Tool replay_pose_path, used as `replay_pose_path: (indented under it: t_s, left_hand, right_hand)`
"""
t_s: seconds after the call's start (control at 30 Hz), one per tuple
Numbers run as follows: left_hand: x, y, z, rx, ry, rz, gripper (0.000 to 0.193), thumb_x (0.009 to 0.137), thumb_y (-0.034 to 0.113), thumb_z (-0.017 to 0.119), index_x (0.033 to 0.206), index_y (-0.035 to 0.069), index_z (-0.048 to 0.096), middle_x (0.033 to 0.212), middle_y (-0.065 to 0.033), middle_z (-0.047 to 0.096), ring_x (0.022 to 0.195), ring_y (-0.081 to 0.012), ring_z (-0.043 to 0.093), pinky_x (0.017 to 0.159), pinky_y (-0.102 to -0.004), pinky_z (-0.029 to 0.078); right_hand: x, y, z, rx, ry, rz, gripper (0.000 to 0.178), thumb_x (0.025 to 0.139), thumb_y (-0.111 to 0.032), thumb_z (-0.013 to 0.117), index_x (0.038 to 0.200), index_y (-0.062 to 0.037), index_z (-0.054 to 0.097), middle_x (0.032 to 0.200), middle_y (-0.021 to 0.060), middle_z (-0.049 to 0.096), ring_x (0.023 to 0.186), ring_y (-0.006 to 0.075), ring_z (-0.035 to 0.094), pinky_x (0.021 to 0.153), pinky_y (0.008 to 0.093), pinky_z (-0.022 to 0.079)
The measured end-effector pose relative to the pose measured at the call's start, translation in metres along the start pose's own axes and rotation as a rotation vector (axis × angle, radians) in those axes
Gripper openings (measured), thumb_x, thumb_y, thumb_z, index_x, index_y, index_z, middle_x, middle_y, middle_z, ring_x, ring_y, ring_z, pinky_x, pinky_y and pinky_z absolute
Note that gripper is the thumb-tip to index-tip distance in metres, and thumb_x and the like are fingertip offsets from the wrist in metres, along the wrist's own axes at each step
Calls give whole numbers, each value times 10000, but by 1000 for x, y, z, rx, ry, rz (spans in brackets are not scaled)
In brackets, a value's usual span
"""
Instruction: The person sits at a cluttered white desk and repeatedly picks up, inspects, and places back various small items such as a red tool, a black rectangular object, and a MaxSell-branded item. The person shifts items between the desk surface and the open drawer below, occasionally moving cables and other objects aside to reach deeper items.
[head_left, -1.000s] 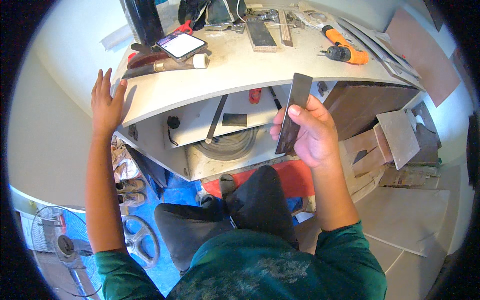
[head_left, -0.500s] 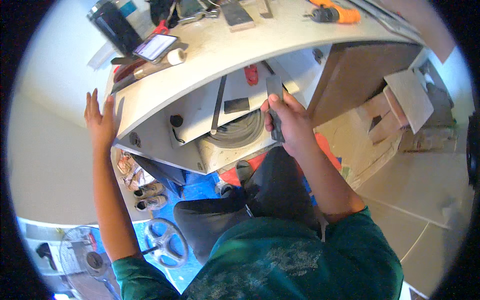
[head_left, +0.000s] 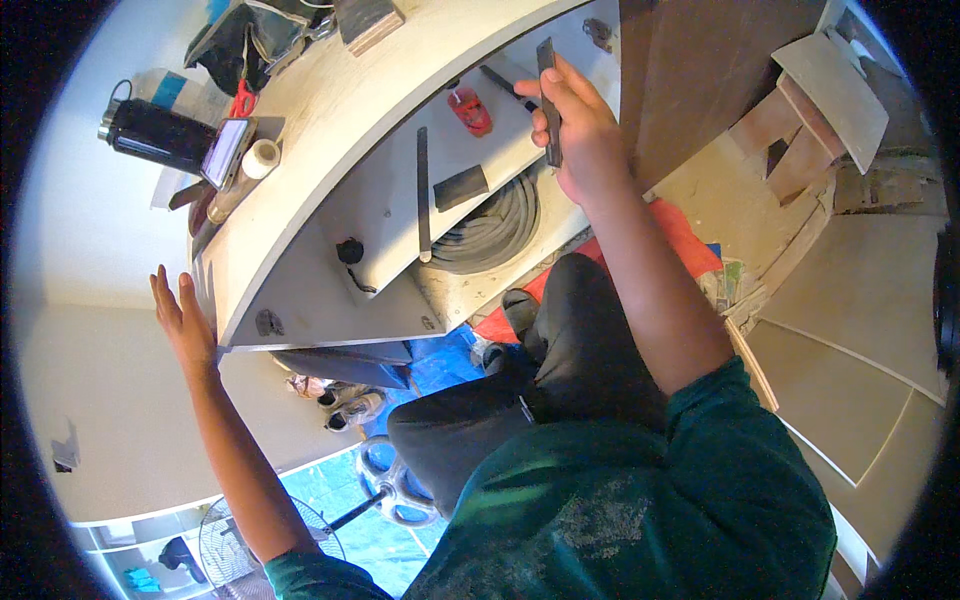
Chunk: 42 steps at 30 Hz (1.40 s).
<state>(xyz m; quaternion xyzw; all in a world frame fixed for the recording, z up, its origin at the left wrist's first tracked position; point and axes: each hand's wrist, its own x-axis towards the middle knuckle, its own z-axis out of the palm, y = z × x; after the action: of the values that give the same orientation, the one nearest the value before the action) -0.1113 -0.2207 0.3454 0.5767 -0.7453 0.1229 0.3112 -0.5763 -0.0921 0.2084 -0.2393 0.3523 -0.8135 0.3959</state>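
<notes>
As we pinch a flat, dark-grey rectangular bar [head_left: 551,128] between right-hand [head_left: 588,138] thumb and fingers before the open, cream-topped white cabinet [head_left: 325,108], our left hand [head_left: 187,328], spread, stands at the cabinet's left end.

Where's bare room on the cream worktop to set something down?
The cream worktop is bare along its front, between the white-tipped wooden handle and the dark-topped wooden block. Its left end and back are crowded: tilted rectangular phone, red-handled scissors, black bundle.
</notes>
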Motion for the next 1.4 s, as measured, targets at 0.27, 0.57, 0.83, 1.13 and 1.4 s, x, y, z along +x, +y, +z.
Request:
replay_pose_path:
  t_s: [0.27, 0.57, 0.83, 1.13, 1.4]
  left_hand:
    - [0, 4, -4, 36, -16, -6, 625, 952, 475, 454, 1450, 108, 361, 1533, -178, 248, 1412, -354, 226, 1138, -480, 194]
    - [-4, 14, -3, 39, -21, -40, 616, 954, 468, 452, 1451, 116, 361, 1535, -164, 252, 1415, -349, 226, 1137, -482, 198]
    - [-4, 16, -2, 32, -21, -69, 657, 935, 551, 432, 1465, 175, 339, 1551, -148, 211, 1424, -359, 192, 1122, -554, 209]
    - [-4, 15, -2, 51, -12, -70, 698, 911, 599, 424, 1468, 189, 332, 1551, -139, 214, 1424, -357, 193, 1117, -574, 207]
    - [-3, 18, -3, 62, 4, -62, 697, 910, 599, 423, 1467, 188, 336, 1548, -141, 222, 1422, -357, 200, 1118, -570, 206]
  right_hand:
    - [14, 8, 4, 69, -19, -119, 440, 955, -242, 539, 1350, -72, 444, 980, 68, 594, 768, 116, 528, 669, 272, 440]
    - [17, 18, 21, 266, 86, -178, 470, 936, -178, 557, 1361, -34, 416, 1008, 55, 564, 859, 141, 546, 740, 301, 470]
    - [23, 29, 19, 291, -19, -180, 409, 974, -209, 522, 1341, -52, 434, 1053, 92, 565, 960, 185, 566, 840, 371, 470]
    - [-9, 45, 59, 172, 131, -125, 393, 940, -145, 561, 1310, -36, 490, 926, 24, 576, 765, 107, 530, 673, 259, 472]
    - [-41, 69, 85, 28, 47, -63, 437, 951, -181, 555, 1351, -28, 464, 1005, 17, 579, 805, 90, 519, 710, 255, 468]
